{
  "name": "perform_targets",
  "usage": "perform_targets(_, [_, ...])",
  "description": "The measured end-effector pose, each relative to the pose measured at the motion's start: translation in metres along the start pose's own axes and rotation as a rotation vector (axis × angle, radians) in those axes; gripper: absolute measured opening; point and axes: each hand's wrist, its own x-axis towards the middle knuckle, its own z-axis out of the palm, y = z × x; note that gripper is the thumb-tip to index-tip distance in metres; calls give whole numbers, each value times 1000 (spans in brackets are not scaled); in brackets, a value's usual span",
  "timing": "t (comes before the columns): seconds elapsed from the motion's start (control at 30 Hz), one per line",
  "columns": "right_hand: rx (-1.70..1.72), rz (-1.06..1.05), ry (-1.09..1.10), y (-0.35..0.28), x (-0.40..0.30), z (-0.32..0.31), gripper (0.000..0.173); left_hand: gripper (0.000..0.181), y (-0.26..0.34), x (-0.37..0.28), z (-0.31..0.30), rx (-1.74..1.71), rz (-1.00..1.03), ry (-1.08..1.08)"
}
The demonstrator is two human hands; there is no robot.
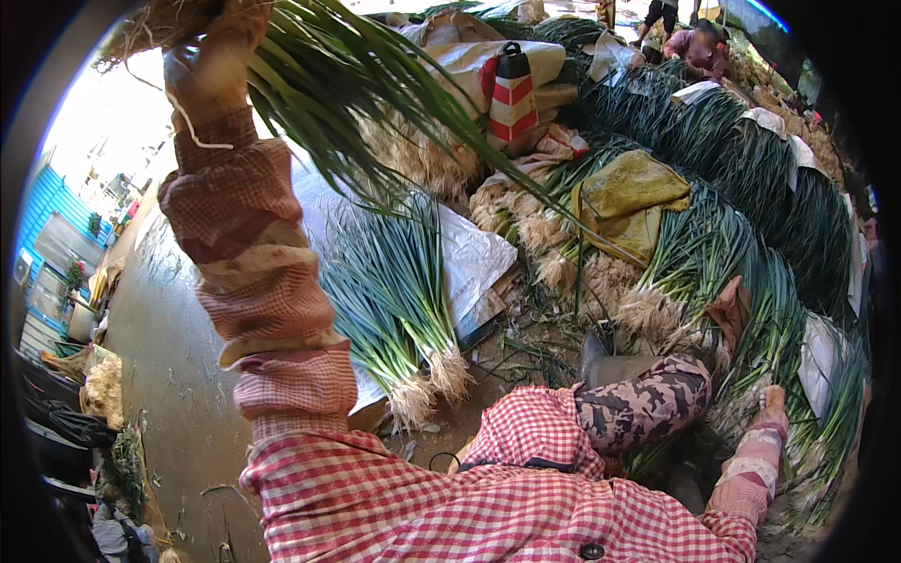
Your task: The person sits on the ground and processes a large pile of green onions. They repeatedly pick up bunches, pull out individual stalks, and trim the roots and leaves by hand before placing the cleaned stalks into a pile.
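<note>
My left hand (215, 60), blurred at the top left, grips a bunch of green onions (317, 91) near its root end. The long leaves hang down to the right, and the roots (151, 32) stick out to the left. Below it, two bunches of green onions (401, 302) lie on a white plastic sheet (475, 257), roots towards me. On the right, my right hand (772, 400) is low against a heap of green onions (767, 317). Its fingers are partly hidden, and I cannot tell whether they hold anything.
A yellow sack (630, 204) lies on the heap. Behind stands a red-and-white striped traffic cone (512, 98) with a black top. Long rows of green onions (739, 155) curve along the right. Another person (697, 53) sits at the back. Wet floor (169, 338) stretches along the left.
</note>
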Motion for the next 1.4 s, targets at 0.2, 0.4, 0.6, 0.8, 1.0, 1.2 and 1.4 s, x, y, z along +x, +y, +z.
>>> perform_targets(0.2, [-91,283,6,82,-104,-42,50,45,-79,-119,-28,984,573,409])
perform_targets(0.4, [-92,397,-66,106,-150,-25,50,47,-125,-386,-58,1191,-603,863])
perform_targets(0.6, [-155,540,-42,130,-198,-65,51,49,-177,-616,59,-86,-1649,1397])
perform_targets(0.8, [-188,653,-32,150,-234,-86,52,52,-179,-609,92,-584,-1422,1561])
perform_targets(1.0, [-187,742,-25,166,-274,-91,53,41,-172,-625,61,73,-1878,1434])
perform_targets(1.2, [-148,839,2,208,-334,-86,54,59,-191,-609,31,1234,-1948,836])
perform_targets(1.4, [-270,834,41,255,-348,-76,55,51,-306,-460,47,976,-1204,362])
